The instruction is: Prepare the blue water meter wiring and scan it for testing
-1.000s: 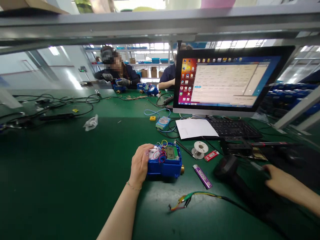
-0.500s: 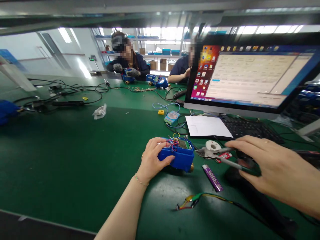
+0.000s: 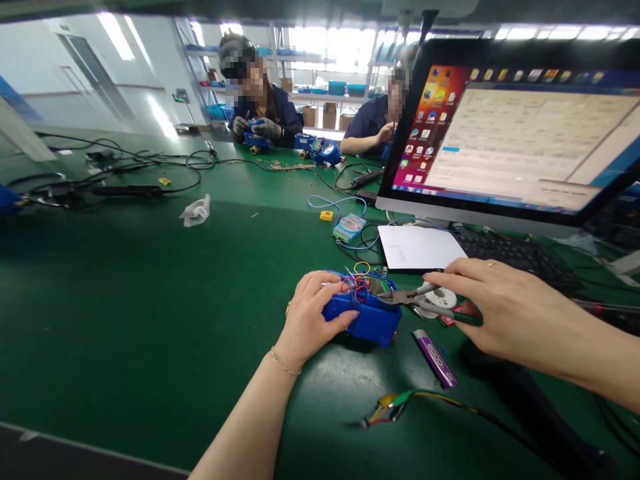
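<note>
My left hand grips the left end of a blue meter housing lying on the green bench, its top open with red, blue and yellow wires showing. My right hand is closed round the handles of a pair of small pliers, whose jaws point left and reach over the right top edge of the housing, close to the wires.
A purple stick and clip leads lie in front of the housing. A solder spool, white paper, keyboard and monitor stand to the right. Two people work at the bench's far side, among cables.
My right hand came in from the right edge, took up the pliers and carried them left to the housing. My left hand shifted its hold, tilting the housing. The view dropped lower.
</note>
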The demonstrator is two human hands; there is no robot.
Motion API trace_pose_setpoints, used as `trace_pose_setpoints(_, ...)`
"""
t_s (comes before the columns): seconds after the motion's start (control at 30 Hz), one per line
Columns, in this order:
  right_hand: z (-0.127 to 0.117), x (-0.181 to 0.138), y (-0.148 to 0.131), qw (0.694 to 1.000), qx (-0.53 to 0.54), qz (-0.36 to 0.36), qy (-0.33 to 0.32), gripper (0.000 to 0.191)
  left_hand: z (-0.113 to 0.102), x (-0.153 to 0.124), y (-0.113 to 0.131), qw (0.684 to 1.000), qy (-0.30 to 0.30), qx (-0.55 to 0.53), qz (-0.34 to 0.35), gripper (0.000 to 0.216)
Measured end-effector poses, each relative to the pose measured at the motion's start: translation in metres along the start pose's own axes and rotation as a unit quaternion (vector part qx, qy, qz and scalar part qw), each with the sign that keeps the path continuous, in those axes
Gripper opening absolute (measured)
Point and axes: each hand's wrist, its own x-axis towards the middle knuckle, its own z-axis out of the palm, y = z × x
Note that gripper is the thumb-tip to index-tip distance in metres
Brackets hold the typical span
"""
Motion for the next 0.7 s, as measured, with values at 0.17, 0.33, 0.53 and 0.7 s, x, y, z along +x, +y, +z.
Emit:
trace_pose_setpoints(0.17,0.0017,0.0028,0.0003,1.000,0.027,0.000,-0.013,0.033,-0.0005,0.0002,-0.0001,1.000,-0.003,0.002,0.002,0.029)
trace_pose_setpoints(0.33,0.0063,0.0038,0.0031,0.998,0.051,-0.002,-0.020,0.032,-0.0003,0.0001,0.0002,1.000,0.003,0.001,0.004,0.029)
trace_pose_setpoints(0.53,0.0090,0.0026,0.0059,0.996,0.079,0.005,-0.047,0.033,-0.0009,0.0007,0.0008,1.000,0.006,-0.008,0.000,0.026)
trace_pose_setpoints(0.7,0.0074,0.0040,0.0049,0.997,0.063,-0.001,-0.053,0.033,-0.0010,0.0002,0.0004,1.000,0.005,-0.007,-0.002,0.025)
